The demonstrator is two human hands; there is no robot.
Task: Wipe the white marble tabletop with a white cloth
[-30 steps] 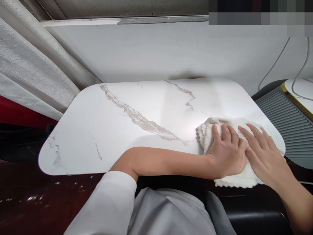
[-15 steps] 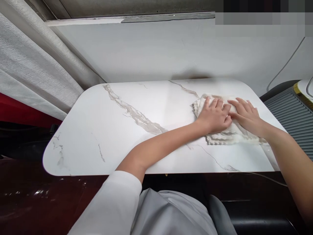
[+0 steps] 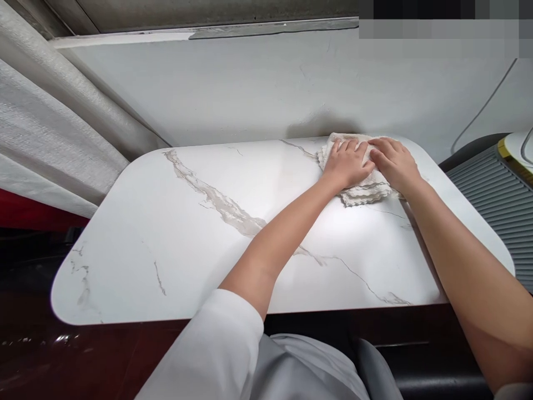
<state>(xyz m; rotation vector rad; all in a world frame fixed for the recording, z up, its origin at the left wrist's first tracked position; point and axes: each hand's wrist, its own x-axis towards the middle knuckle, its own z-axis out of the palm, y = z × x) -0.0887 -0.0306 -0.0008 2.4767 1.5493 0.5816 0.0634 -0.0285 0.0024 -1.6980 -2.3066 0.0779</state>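
A folded cream cloth [image 3: 364,191] with scalloped edges lies at the far right part of the white marble-patterned table [image 3: 166,244]. My left hand [image 3: 346,162] rests flat on the cloth's left half, fingers stretched out toward the wall. Beside it, my right hand [image 3: 395,164] presses on the cloth's right side with its fingers extended. The two thumbs are close to each other. Part of the cloth is hidden under both hands, and its far edge reaches the table's back edge.
A pale wall [image 3: 233,83] stands right behind the table. White curtain fabric [image 3: 54,128] hangs at the left. To the right is a grey ribbed unit [image 3: 487,189] with a gold trim, and a cable [image 3: 485,114] runs down the wall.
Both hands have pushed the cloth away from me and slightly left, up to the table's back edge. The camera view has shifted a little.
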